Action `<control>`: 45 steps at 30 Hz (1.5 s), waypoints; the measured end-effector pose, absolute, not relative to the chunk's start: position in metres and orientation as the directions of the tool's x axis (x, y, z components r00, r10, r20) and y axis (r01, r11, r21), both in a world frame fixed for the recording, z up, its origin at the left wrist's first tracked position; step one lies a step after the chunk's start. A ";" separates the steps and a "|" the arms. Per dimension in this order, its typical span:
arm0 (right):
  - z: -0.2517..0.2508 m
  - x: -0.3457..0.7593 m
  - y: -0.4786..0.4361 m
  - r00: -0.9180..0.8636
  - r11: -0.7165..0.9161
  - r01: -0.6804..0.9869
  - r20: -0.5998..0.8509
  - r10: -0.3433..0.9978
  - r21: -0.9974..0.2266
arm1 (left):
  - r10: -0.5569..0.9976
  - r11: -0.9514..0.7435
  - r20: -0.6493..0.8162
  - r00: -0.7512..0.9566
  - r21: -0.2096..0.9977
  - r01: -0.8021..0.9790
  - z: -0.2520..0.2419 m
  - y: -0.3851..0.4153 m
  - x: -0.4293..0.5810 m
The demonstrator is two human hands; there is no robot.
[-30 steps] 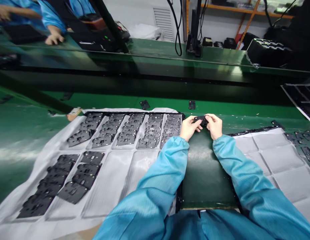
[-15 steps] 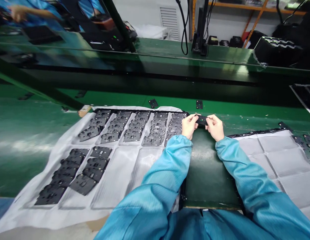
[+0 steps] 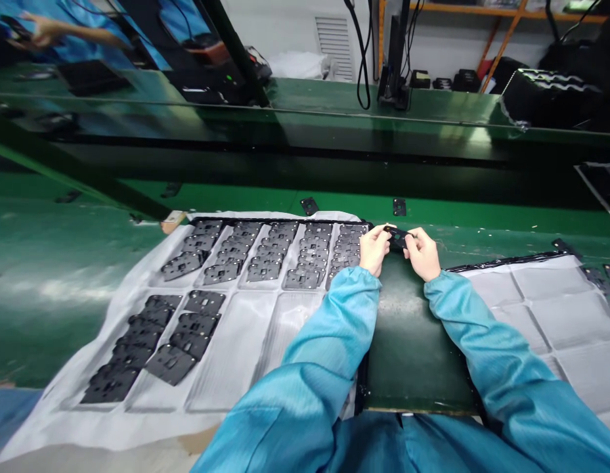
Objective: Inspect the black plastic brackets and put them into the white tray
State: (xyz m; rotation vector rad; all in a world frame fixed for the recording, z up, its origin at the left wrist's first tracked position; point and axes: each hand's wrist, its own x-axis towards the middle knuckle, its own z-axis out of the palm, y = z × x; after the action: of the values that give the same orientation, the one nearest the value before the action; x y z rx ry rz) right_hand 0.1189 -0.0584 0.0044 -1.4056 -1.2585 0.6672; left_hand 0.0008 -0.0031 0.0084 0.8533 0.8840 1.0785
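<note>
Between my two hands is a small black plate with cut-outs (image 3: 398, 238), held up over the green bench. My left hand (image 3: 375, 249) pinches its left end, and my right hand (image 3: 423, 253) grips its right end. Left of them lies a compartment tray (image 3: 236, 348) covered with a white sheet. Overlapping black plates (image 3: 174, 358) of the same kind fill its far row and two near-left compartments. My left forearm hides part of the tray's right side.
Two loose black plates, one left (image 3: 309, 206) and one right (image 3: 399, 207), lie on the bench beyond my hands. A second white-lined tray (image 3: 570, 309) is at the right. A green post (image 3: 78, 167) slants across the left. Another person's hand (image 3: 48, 31) shows at upper left.
The held plate has tilted slightly, its right end lower, with both hands still on it. The view has shifted a little, so the bench items appear further right.
</note>
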 end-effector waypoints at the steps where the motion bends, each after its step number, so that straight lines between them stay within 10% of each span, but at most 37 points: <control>1: 0.005 0.119 -0.058 0.282 0.137 0.332 0.236 0.930 -0.933 | 0.956 0.256 -0.179 0.232 0.895 -0.364 0.008 -0.003 0.001; 45: 0.001 0.127 -0.052 0.293 0.072 0.126 0.106 0.950 -0.989 | 0.986 0.125 -0.088 0.139 0.950 -0.285 0.003 -0.003 -0.001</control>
State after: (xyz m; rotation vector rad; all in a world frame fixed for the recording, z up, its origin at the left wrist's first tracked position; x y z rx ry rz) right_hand 0.1267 -0.0524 0.0007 -1.3527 -1.1027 0.8620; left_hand -0.0014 -0.0028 0.0031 0.9703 0.9516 1.1668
